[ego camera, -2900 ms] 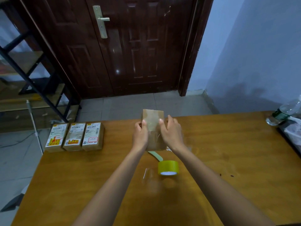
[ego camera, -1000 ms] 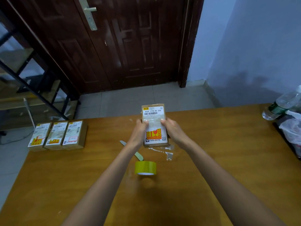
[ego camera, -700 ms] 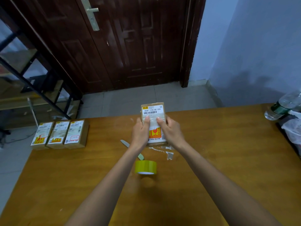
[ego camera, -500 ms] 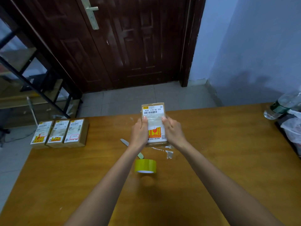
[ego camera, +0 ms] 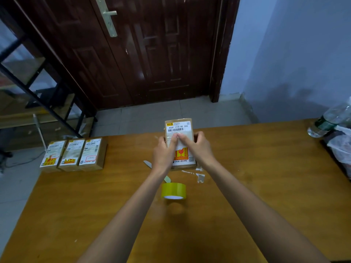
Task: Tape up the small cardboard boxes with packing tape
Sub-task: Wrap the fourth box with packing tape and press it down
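Both hands grip one labelled box

Left hand (ego camera: pixel 163 152) and right hand (ego camera: pixel 197 146) clasp the box (ego camera: pixel 180 147), thumbs covering its label; tape roll (ego camera: pixel 173 191) at 6 o'clock; bottle (ego camera: pixel 330 120) cut off at 3 o'clock.

Dark brown panelled door (ego camera: pixel 152 50) with brass handle (ego camera: pixel 108 16) seen shut beyond wooden table (ego camera: pixel 266 186). Pale blue wall (ego camera: pixel 294 54) at right. Grey tiled floor (ego camera: pixel 161 114) dimly lit. Black metal rack (ego camera: pixel 38 82) at left.

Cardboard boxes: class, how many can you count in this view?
4. Three boxes stand side by side at the table's far left; one box is held between both hands at centre. None seems hidden.
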